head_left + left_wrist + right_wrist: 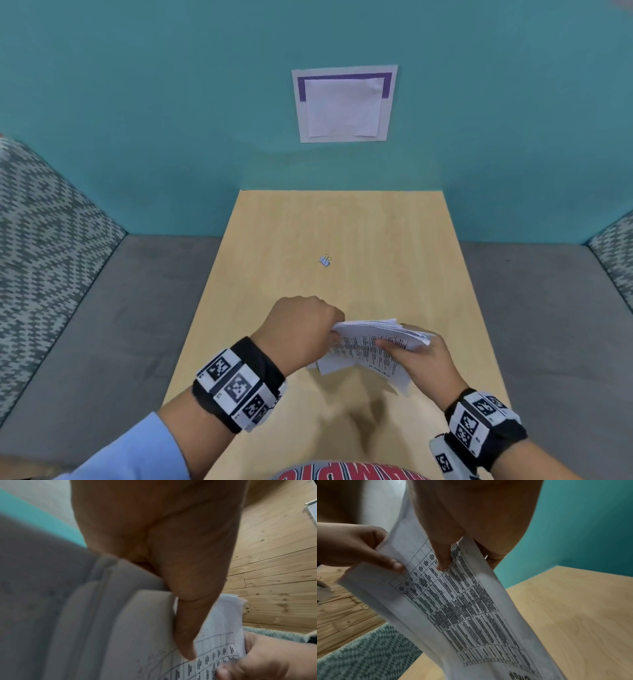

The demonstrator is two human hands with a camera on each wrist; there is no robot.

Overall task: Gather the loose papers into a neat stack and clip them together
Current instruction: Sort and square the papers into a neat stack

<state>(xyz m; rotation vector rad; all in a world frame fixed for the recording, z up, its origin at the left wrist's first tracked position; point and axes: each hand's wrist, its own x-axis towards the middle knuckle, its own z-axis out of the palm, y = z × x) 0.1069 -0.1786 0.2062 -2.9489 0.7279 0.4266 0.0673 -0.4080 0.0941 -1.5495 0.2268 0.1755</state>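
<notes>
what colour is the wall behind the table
Teal wall, best seen in the head view.

The papers' (464, 601) printed table is too blurred to read.

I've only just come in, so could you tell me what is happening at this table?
A person holds a bundle of white printed papers above the light wooden table, the left hand gripping one end and the right hand the other. The small binder clip lies untouched farther back on the table.
</notes>
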